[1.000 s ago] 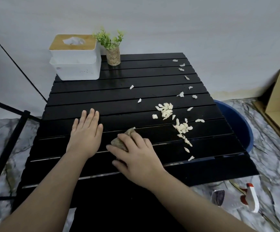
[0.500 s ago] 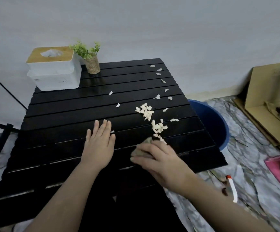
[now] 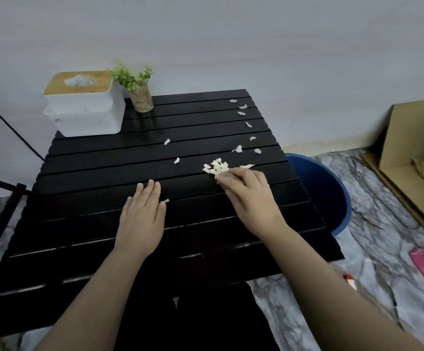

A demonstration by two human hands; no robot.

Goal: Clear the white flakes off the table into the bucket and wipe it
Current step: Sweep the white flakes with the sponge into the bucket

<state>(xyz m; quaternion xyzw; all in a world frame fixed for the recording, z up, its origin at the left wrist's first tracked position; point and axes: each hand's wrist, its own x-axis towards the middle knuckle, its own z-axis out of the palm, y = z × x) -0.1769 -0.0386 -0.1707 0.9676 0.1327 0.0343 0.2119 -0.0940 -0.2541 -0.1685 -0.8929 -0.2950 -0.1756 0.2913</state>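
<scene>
White flakes are lying in a small heap on the black slatted table, toward its right side, with strays trailing to the far right corner and one beside the left hand. Judging them light, thin and brittle: pinching is pointless, pushing with a broad edge should be working better (gaps between slats may be catching bits). Right hand is pressing down just behind the heap, fingers closed over a brownish cloth, mostly hidden. Left hand is resting flat, fingers together, gripping nothing. Blue bucket is standing on the floor just off the table's right edge; its contents are not visible. White tissue box is showing tissue at its slot.
</scene>
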